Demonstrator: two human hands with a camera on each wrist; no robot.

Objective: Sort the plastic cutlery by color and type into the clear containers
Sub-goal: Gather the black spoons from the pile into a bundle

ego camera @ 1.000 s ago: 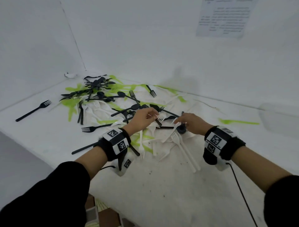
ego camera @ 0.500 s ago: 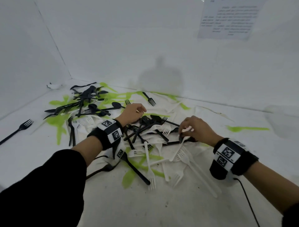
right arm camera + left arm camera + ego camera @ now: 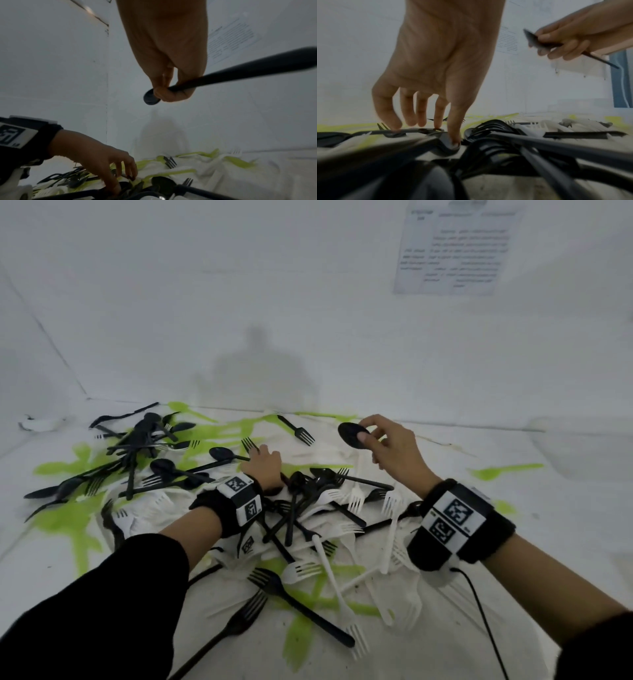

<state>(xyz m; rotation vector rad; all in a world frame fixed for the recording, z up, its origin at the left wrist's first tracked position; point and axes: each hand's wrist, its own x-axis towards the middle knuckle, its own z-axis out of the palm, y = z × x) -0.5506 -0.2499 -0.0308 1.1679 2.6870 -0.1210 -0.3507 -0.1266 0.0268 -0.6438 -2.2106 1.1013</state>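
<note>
A mixed pile of cutlery (image 3: pixel 308 518) in black, white and green lies on the white table (image 3: pixel 513 542). My right hand (image 3: pixel 368 440) is raised above the far side of the pile and pinches a black spoon (image 3: pixel 352 434) at the neck. The spoon's handle (image 3: pixel 240 71) runs back under the palm. My left hand (image 3: pixel 260 455) reaches down into the pile's middle. Its straight fingers (image 3: pixel 421 115) touch a black handle, and the thumb (image 3: pixel 453 135) presses on a black spoon bowl (image 3: pixel 448 147). It lifts nothing.
More black forks and spoons (image 3: pixel 144 446) lie at the back left over green pieces. A lone green spoon (image 3: pixel 503 471) sits at the right. A faint clear container (image 3: pixel 582 446) stands at the far right by the wall. A cable (image 3: pixel 479 611) trails from my right wrist.
My right hand has lifted a black spoon up out of the pile and away toward the wall. The left hand has shifted further into the black pieces. The view has moved closer.
</note>
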